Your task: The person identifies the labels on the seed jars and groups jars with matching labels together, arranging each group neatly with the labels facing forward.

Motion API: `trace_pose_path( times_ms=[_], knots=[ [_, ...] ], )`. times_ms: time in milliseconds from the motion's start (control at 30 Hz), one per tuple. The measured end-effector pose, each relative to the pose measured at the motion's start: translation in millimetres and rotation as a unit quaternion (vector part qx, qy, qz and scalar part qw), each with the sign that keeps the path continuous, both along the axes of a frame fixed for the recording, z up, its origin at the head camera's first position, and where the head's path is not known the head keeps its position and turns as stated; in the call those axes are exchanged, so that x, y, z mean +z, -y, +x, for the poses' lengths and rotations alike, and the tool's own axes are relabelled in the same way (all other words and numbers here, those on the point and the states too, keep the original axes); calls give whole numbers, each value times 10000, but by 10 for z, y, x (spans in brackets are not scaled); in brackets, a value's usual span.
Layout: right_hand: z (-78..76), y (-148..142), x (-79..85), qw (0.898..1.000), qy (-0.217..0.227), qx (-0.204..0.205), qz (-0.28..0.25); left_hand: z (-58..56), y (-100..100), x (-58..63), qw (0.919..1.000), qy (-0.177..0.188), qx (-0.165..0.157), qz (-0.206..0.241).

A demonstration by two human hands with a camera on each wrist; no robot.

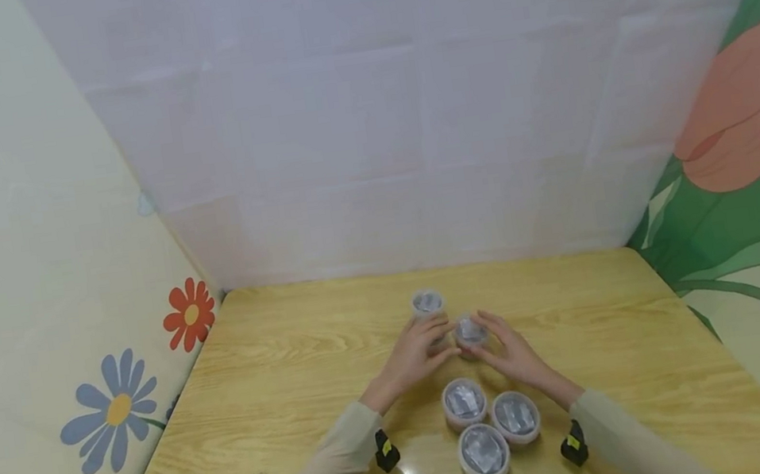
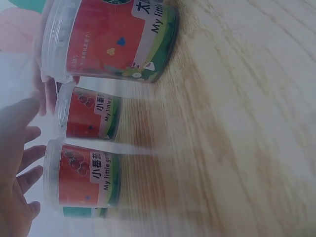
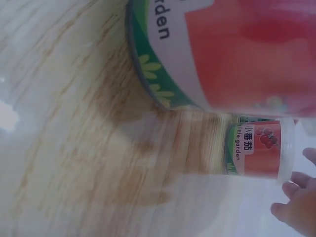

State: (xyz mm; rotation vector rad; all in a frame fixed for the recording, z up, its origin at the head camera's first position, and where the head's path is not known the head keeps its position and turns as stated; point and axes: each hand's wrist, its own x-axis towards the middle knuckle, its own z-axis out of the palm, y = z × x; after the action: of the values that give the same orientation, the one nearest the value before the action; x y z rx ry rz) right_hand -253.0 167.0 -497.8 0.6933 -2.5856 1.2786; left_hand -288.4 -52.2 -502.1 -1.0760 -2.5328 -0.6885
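Observation:
Small round plastic tubs with clear lids and red-and-green "My little garden" labels stand on a wooden table. My left hand (image 1: 418, 350) curves loosely around the left side of a cherry-tomato tub (image 2: 84, 175), its fingers spread near the lid; that hand mostly covers this tub in the head view. To its right, my right hand (image 1: 510, 352) grips another cherry-tomato tub (image 1: 470, 329), thumb in front and fingers behind the lid. That tub (image 3: 261, 148) stands upright in the right wrist view, with right fingertips at its lid.
One tub (image 1: 427, 301) stands behind my left hand. Closer to me, three tubs (image 1: 463, 402) (image 1: 516, 416) (image 1: 484, 454) stand in a cluster between my forearms. The wooden table (image 1: 279, 346) meets a white cloth (image 1: 350, 225) at the back and flowered cloths at both sides.

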Motion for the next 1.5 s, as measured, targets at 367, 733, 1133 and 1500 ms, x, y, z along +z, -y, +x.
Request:
trace_pose_path(
  times_ms=[367, 733, 1133, 1500],
  knots=[
    [47, 3, 3, 9990, -424, 114, 106, 31, 111, -21, 9996, 170, -216, 54],
    [55, -18, 76, 9975, -675, 215, -50, 142, 200, 43, 9991, 80, -399, -127],
    [86, -69, 33, 9948, -540, 857, -73, 241, 290, 42, 9964, 217, -819, -43],
    [169, -76, 39, 9928, -301, 1154, 148, 320, 302, 119, 9874, 508, -1493, -112]
  ],
)
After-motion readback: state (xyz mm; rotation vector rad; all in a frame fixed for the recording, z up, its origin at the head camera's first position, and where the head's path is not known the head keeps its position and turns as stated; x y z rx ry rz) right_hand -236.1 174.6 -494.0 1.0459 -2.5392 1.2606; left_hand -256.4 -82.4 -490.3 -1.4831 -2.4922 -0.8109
